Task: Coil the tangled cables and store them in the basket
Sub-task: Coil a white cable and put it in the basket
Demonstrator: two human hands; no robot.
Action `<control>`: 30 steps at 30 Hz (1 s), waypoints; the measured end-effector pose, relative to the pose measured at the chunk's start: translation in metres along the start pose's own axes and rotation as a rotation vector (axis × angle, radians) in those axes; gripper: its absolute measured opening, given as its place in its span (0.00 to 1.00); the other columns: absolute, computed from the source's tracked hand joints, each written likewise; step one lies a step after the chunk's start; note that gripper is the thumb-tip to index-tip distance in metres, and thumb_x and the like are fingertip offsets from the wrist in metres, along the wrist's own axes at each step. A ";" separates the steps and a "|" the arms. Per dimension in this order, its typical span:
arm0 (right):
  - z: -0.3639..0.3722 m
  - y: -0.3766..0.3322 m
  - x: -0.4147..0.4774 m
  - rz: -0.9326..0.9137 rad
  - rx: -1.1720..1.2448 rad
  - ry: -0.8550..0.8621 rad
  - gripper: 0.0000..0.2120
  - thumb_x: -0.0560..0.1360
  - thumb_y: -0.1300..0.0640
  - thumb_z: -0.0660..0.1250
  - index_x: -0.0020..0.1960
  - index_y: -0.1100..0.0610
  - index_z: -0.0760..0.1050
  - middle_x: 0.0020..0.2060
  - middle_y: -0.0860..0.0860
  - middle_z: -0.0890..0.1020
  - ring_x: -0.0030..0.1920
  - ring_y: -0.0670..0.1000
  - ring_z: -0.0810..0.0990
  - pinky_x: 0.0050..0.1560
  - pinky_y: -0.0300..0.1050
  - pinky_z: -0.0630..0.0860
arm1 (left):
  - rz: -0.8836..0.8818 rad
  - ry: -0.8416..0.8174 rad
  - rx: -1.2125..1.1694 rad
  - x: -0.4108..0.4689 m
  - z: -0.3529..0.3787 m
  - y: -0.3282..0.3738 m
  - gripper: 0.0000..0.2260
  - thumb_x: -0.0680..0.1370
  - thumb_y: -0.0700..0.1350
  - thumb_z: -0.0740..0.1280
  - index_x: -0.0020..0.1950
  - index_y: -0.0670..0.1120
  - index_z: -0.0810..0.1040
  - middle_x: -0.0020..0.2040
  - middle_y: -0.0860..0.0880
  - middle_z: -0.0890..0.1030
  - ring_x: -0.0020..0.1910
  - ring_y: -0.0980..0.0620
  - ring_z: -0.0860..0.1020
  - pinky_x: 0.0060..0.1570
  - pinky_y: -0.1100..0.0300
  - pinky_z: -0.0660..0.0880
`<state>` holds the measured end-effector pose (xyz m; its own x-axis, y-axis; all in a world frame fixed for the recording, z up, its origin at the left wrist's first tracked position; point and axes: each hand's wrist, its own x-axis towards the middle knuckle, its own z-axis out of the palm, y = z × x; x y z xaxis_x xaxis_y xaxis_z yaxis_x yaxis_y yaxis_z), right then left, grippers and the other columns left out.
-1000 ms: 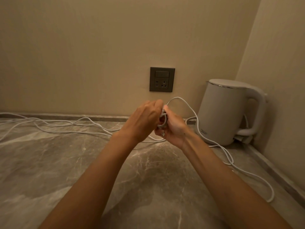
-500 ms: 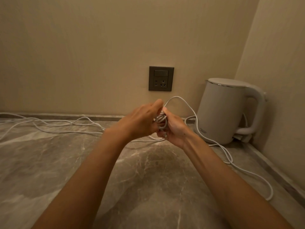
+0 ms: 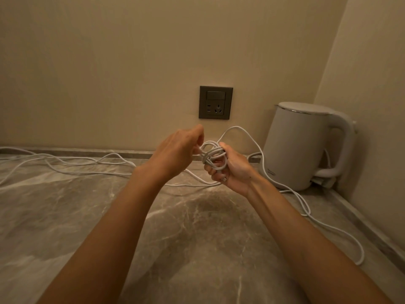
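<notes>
My right hand (image 3: pixel 233 172) grips a small coil of white cable (image 3: pixel 213 155) above the marble counter, with a metal plug end poking out by its lower fingers. My left hand (image 3: pixel 178 151) pinches a strand at the coil's left side. From the coil a loose cable loop (image 3: pixel 241 132) arches up and runs down to the right past the kettle. More white cable (image 3: pixel 72 164) lies in loose curves across the counter's back left. No basket is in view.
A white electric kettle (image 3: pixel 300 148) stands in the back right corner on the marble counter (image 3: pixel 197 238). A dark wall socket (image 3: pixel 215 102) sits on the back wall above my hands. A long cable tail (image 3: pixel 341 235) curves along the right wall.
My hands have drawn slightly apart, so the coil between them now shows. The left hand has shifted a little left while still pinching the strand.
</notes>
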<state>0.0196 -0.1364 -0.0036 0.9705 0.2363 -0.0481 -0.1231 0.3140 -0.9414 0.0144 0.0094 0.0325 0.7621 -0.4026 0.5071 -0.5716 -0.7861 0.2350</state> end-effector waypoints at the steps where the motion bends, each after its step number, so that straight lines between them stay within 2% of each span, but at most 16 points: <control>1: -0.001 0.000 0.001 -0.006 0.006 0.002 0.23 0.83 0.50 0.47 0.38 0.60 0.71 0.27 0.54 0.74 0.26 0.48 0.68 0.20 0.34 0.58 | -0.012 0.012 -0.015 0.000 0.002 -0.001 0.05 0.77 0.36 0.63 0.51 0.42 0.72 0.46 0.46 0.76 0.43 0.51 0.75 0.41 0.62 0.73; 4: -0.004 0.003 0.005 -0.016 0.032 0.001 0.22 0.83 0.50 0.46 0.41 0.61 0.72 0.28 0.55 0.74 0.26 0.47 0.68 0.20 0.34 0.58 | -0.049 0.052 -0.061 0.001 0.005 -0.003 0.05 0.76 0.35 0.64 0.51 0.41 0.76 0.48 0.44 0.79 0.43 0.53 0.74 0.40 0.65 0.70; 8: -0.006 0.004 0.007 -0.044 0.049 0.023 0.22 0.83 0.51 0.48 0.43 0.64 0.73 0.27 0.55 0.75 0.25 0.47 0.69 0.19 0.33 0.59 | -0.175 0.105 -0.169 0.002 -0.008 -0.011 0.06 0.77 0.37 0.64 0.51 0.41 0.79 0.45 0.47 0.78 0.43 0.53 0.74 0.42 0.61 0.70; 11: -0.003 0.002 0.006 -0.054 0.047 0.033 0.23 0.83 0.51 0.48 0.41 0.64 0.72 0.26 0.56 0.75 0.25 0.47 0.69 0.20 0.34 0.58 | -0.245 -0.004 -0.208 0.001 -0.012 -0.015 0.06 0.77 0.37 0.64 0.48 0.46 0.79 0.42 0.49 0.77 0.41 0.55 0.74 0.38 0.62 0.69; 15: -0.003 -0.001 0.006 -0.061 0.068 0.051 0.25 0.83 0.48 0.48 0.39 0.64 0.72 0.26 0.56 0.75 0.24 0.48 0.69 0.20 0.34 0.59 | -0.220 -0.197 -0.186 0.000 -0.004 -0.011 0.04 0.77 0.39 0.64 0.48 0.46 0.78 0.38 0.51 0.79 0.39 0.53 0.75 0.42 0.58 0.73; 17: -0.004 0.001 0.007 -0.062 0.029 0.069 0.25 0.83 0.48 0.48 0.38 0.63 0.72 0.25 0.56 0.74 0.25 0.48 0.69 0.20 0.35 0.58 | -0.209 -0.244 -0.143 0.002 0.001 -0.010 0.05 0.78 0.40 0.63 0.50 0.45 0.78 0.42 0.48 0.80 0.40 0.51 0.76 0.45 0.57 0.74; 19: -0.004 0.002 0.006 -0.053 -0.010 0.062 0.24 0.82 0.47 0.49 0.39 0.62 0.72 0.25 0.55 0.73 0.25 0.48 0.68 0.20 0.35 0.57 | -0.229 -0.188 -0.107 0.003 0.002 -0.010 0.08 0.79 0.45 0.62 0.55 0.44 0.78 0.49 0.44 0.80 0.45 0.49 0.77 0.49 0.54 0.75; 21: -0.005 0.001 0.004 -0.046 -0.037 0.020 0.24 0.82 0.47 0.49 0.40 0.60 0.73 0.26 0.55 0.74 0.27 0.48 0.69 0.19 0.34 0.59 | -0.243 -0.136 -0.154 0.004 0.002 -0.007 0.17 0.78 0.52 0.61 0.63 0.44 0.73 0.55 0.43 0.79 0.51 0.48 0.76 0.53 0.51 0.75; 23: -0.004 0.001 0.002 -0.030 -0.085 -0.030 0.24 0.82 0.45 0.49 0.41 0.60 0.74 0.29 0.57 0.75 0.29 0.49 0.70 0.20 0.34 0.62 | -0.207 -0.166 -0.212 0.003 0.003 -0.002 0.25 0.75 0.55 0.63 0.69 0.45 0.67 0.59 0.43 0.77 0.53 0.48 0.76 0.54 0.52 0.75; 25: -0.004 0.003 0.001 -0.003 -0.106 -0.058 0.27 0.81 0.42 0.48 0.40 0.61 0.74 0.32 0.59 0.76 0.29 0.50 0.73 0.22 0.35 0.64 | -0.159 -0.180 -0.185 0.001 0.005 0.001 0.26 0.73 0.53 0.67 0.68 0.44 0.68 0.54 0.44 0.78 0.49 0.48 0.77 0.52 0.51 0.76; 27: -0.005 0.004 0.003 0.026 -0.086 -0.066 0.28 0.81 0.41 0.46 0.44 0.61 0.74 0.35 0.59 0.78 0.31 0.50 0.78 0.26 0.36 0.68 | -0.142 -0.124 -0.177 0.000 0.004 -0.001 0.20 0.73 0.50 0.68 0.62 0.42 0.74 0.46 0.44 0.80 0.43 0.46 0.77 0.48 0.49 0.77; 30: -0.008 0.001 0.002 0.037 -0.072 -0.017 0.20 0.82 0.48 0.50 0.44 0.59 0.74 0.40 0.56 0.78 0.39 0.50 0.76 0.38 0.40 0.72 | -0.153 -0.045 -0.193 0.000 0.003 -0.007 0.15 0.74 0.47 0.68 0.58 0.42 0.77 0.44 0.43 0.80 0.41 0.46 0.77 0.45 0.49 0.77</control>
<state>0.0233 -0.1428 -0.0076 0.9617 0.2626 -0.0780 -0.1428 0.2376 -0.9608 0.0193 0.0141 0.0284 0.8543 -0.3098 0.4174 -0.4931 -0.7370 0.4622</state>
